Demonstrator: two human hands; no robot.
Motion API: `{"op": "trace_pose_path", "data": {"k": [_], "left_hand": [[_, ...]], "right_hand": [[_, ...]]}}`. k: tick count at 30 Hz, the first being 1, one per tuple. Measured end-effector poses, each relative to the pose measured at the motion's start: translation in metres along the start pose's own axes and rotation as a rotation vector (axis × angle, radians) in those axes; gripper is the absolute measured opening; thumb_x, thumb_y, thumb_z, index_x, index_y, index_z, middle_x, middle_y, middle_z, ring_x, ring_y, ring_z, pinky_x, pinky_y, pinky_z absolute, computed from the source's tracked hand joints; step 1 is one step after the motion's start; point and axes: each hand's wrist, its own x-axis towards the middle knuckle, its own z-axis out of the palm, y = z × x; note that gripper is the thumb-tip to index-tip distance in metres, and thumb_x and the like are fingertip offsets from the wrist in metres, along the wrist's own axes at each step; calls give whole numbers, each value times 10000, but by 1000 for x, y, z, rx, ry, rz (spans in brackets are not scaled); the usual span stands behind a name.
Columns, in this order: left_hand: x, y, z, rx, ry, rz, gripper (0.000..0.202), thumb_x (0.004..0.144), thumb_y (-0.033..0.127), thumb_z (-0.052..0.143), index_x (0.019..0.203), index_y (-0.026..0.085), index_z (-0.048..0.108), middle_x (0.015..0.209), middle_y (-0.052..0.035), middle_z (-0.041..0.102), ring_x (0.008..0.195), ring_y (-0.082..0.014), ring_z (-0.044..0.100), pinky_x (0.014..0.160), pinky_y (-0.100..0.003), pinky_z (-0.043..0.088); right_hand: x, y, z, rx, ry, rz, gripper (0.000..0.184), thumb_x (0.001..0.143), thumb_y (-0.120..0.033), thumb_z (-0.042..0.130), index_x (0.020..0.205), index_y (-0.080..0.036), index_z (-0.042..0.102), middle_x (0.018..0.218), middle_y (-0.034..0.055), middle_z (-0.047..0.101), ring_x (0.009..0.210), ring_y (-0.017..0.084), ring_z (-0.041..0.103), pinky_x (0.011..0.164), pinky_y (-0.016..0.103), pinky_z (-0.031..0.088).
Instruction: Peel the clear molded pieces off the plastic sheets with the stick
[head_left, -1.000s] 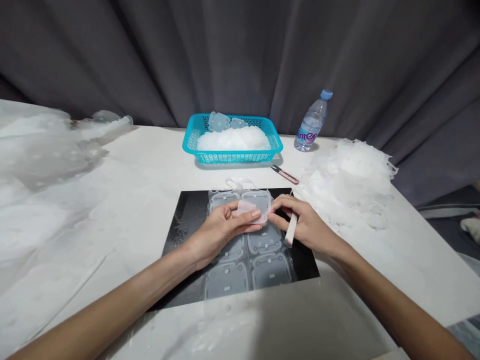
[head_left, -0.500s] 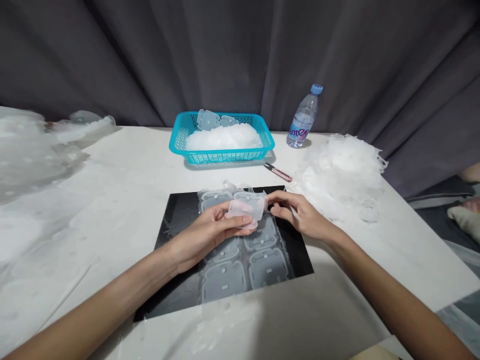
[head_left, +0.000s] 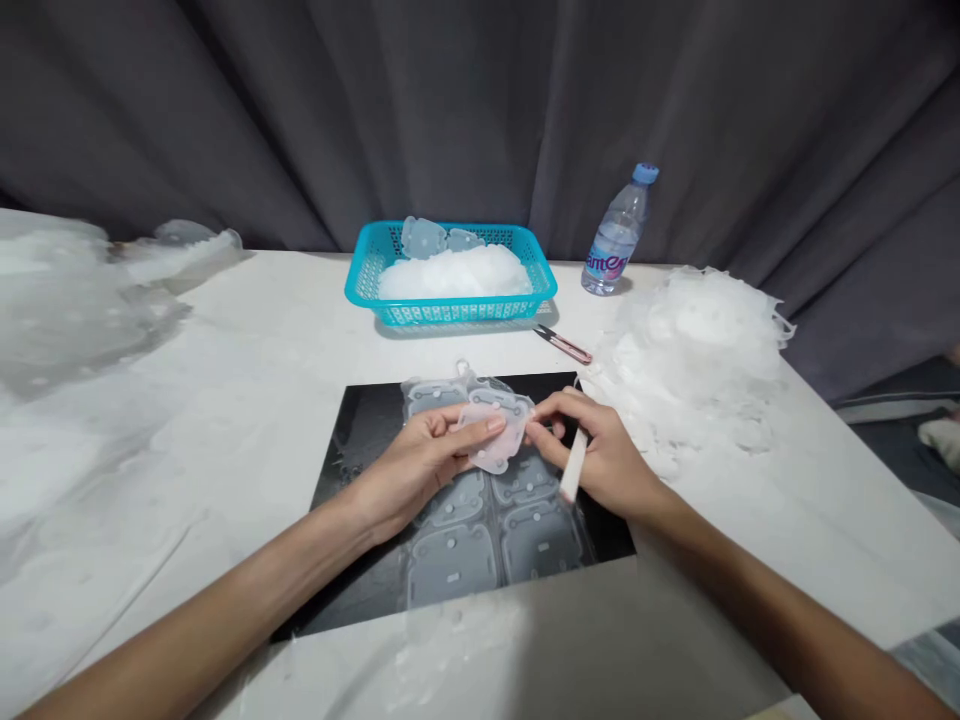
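My left hand (head_left: 431,455) pinches a small translucent silicone-like piece (head_left: 496,432) between thumb and fingers, with raised rims and dots on it. At the right edge of that piece, the thumb and forefinger of my right hand (head_left: 592,440) are pressed together. A flat white-handled tool (head_left: 574,468) lies across the right palm, its end sticking out below; its working tip is hidden. Beneath both hands is a black board (head_left: 334,540), bearing a translucent sheet (head_left: 454,565) of several similar moulded pieces.
A turquoise basket (head_left: 450,313) at the back holds white translucent pieces (head_left: 457,272). Small pink snips (head_left: 564,344) lie before it, and a water bottle (head_left: 616,240) stands to its right. White scraps (head_left: 697,340) pile up at right; translucent sheets (head_left: 67,310) are heaped at left.
My right hand has turned, so the white handle shows more fully and points down. The held piece has tilted in my left hand. The whole view has shifted slightly.
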Motion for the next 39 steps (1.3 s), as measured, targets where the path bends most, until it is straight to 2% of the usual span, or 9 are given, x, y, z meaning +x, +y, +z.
{"op": "trace_pose_path", "data": {"k": [5, 10, 13, 17, 21, 24, 29, 34, 39], "left_hand": [[-6, -2, 8, 23, -2, -79, 283, 825, 375, 867, 954, 129, 819, 957, -91, 804, 865, -166, 704, 818, -232, 544], [-8, 5, 2, 261, 28, -56, 341, 789, 450, 864, 857, 134, 754, 815, -29, 729, 693, -120, 594, 648, -212, 451], [-5, 4, -5, 436, 29, 16, 385, 765, 487, 848, 797, 145, 674, 675, 29, 610, 598, -105, 494, 555, -214, 358], [0, -5, -12, 657, 26, 137, 378, 781, 484, 798, 891, 159, 640, 632, 70, 512, 557, -104, 428, 508, -220, 298], [1, -11, -12, 830, 97, 228, 425, 799, 468, 768, 1054, 140, 681, 656, 60, 532, 568, -122, 456, 501, -230, 308], [-1, -14, -11, 756, 69, 210, 408, 856, 513, 715, 1030, 146, 676, 737, 12, 643, 599, -150, 573, 524, -243, 425], [-2, -25, -9, 547, -11, 240, 348, 971, 508, 580, 919, 173, 661, 766, -44, 744, 688, -220, 726, 629, -309, 583], [-5, -32, -3, 595, 36, 315, 214, 936, 388, 611, 849, 194, 631, 652, 12, 678, 571, -177, 686, 537, -255, 530], [-9, -30, 2, 597, 47, 297, 325, 910, 389, 603, 686, 222, 437, 557, 40, 611, 499, -139, 633, 504, -220, 473]], "right_hand": [[3, 11, 12, -254, 69, 5, 123, 877, -112, 609, 804, -206, 641, 785, 26, 622, 805, 202, 563, 734, 328, 434], [7, 11, -27, -187, -119, -41, 199, 864, -124, 634, 1036, -216, 670, 1015, 48, 691, 932, 212, 575, 848, 349, 458], [17, 5, -40, -93, -70, -14, 169, 964, -231, 581, 1114, -207, 656, 1097, 71, 688, 928, 202, 584, 875, 357, 458], [41, -5, -20, -97, -300, -16, 175, 988, -341, 621, 950, -193, 706, 996, 59, 725, 948, 204, 602, 892, 347, 436], [64, -11, 4, 22, -493, 83, 144, 859, -289, 743, 847, -151, 706, 780, 3, 666, 726, 139, 545, 694, 272, 391], [72, -12, 7, 49, -543, 126, 157, 814, -285, 744, 794, -145, 676, 699, -31, 591, 650, 114, 483, 626, 255, 338], [70, -11, 1, -131, -517, 118, 83, 783, -218, 706, 803, -163, 646, 716, -39, 569, 667, 119, 476, 616, 247, 308], [69, -10, 12, -335, -406, 117, 132, 757, -179, 734, 757, -183, 602, 723, -29, 598, 705, 139, 510, 637, 253, 292], [74, -3, 18, -381, -305, 86, 100, 783, -107, 695, 771, -178, 625, 694, -28, 600, 694, 142, 518, 648, 256, 302]]}}
